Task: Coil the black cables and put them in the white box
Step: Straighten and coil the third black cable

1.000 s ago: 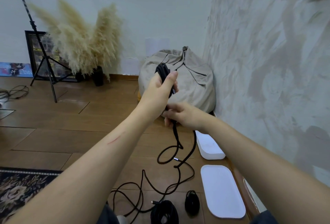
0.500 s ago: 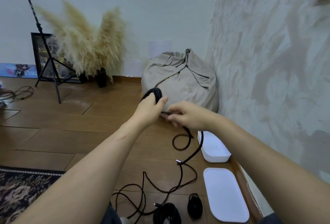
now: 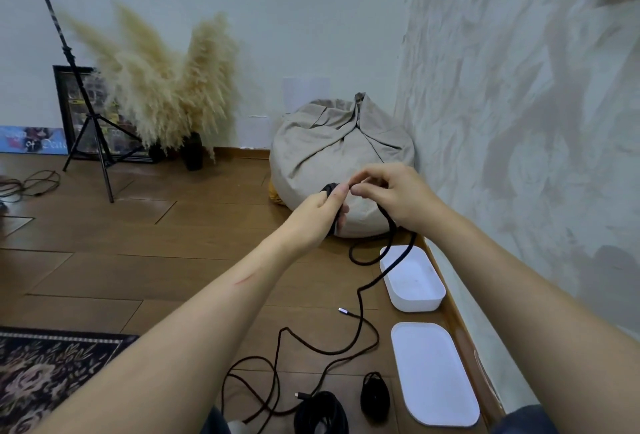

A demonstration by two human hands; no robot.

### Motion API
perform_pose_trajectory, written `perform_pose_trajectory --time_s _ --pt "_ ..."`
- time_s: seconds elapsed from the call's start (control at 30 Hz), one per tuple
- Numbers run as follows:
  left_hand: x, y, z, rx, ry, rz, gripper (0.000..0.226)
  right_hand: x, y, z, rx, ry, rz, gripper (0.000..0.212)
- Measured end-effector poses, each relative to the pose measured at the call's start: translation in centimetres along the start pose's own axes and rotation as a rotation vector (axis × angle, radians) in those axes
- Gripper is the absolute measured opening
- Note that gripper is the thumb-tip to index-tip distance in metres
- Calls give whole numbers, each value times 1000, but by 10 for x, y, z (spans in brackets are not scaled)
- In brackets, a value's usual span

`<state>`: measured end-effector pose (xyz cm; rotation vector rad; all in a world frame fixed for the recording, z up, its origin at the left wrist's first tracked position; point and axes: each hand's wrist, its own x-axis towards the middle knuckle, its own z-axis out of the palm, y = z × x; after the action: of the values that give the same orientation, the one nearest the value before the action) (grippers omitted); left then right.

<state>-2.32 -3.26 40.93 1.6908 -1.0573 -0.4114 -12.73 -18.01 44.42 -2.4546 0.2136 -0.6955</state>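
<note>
Two hands: left hand (image 3: 320, 210) grips the coil (image 3: 329, 188); right hand (image 3: 394, 196) fingers pinch the cable (image 3: 360, 298).
Risk: loose tail at lower centre may snag, tugging loops free.

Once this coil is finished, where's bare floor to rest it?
Bare wood lies left of the loose cable, between the rug and the tripod. The white box is empty. Crowded: the bottom centre, with two coiled cables beside the lid.
</note>
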Motion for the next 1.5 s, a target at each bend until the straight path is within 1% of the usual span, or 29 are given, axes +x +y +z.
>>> perform_pose_trajectory --time_s 0.13,0.23,0.3,0.37,0.43,0.53,0.63,0.73,0.83,0.9,1.0,1.07,1.13,1.2,1.27,1.37,1.4,1.43,1.5 --pt "0 -10 -4 32 58 -21 58 1 2 2 -116 -19 -42 12" --pt "0 -13 -8 -4 58 1 54 1 4 1 -70 -85 -12 11" --pt "0 -12 -9 -8 12 -14 51 -2 6 1 -34 -93 0 10" --pt "-2 -10 -8 1 -57 -50 53 -3 7 3 -35 -54 -24 9" --pt "-4 -7 -3 46 -104 -19 53 -2 6 3 -55 -13 -37 10" --pt "-4 -3 3 76 -40 45 49 1 7 1 -83 42 -48 10" --pt "-3 -6 3 109 20 33 52 2 12 2 -121 46 -63 10" --pt "-2 -14 -2 147 26 4 56 0 13 3 -167 15 -57 14" --pt "-5 -11 -4 85 -16 3 55 -2 10 3 -126 -21 -61 13" --pt "-6 -8 -1 -19 -35 -17 54 -3 10 4 -93 -42 -55 13" --pt "-5 -8 0 -170 6 -137 54 -3 10 5 -53 -61 -32 13" --pt "-1 -8 0 -271 38 -191 42 -3 9 5 -37 -72 -19 13" --pt "2 -6 -2 -340 136 -224 33 -2 8 4 -7 -89 3 13" --pt "6 -7 -7 -344 232 -213 31 -1 9 5 -15 -135 24 9" --pt "7 -9 -14 -357 257 -174 30 -1 13 8 -60 -222 58 5" --pt "7 -8 -20 -388 251 -145 28 -4 25 11 -143 -301 133 20" --pt "6 -6 -19 -395 245 -142 28 -5 30 13 -157 -301 166 22" --pt "5 -4 -17 -412 235 -140 28 -6 36 14 -149 -290 206 20" --pt "2 1 -12 -442 197 -138 27 -8 42 18 -59 -216 294 15"
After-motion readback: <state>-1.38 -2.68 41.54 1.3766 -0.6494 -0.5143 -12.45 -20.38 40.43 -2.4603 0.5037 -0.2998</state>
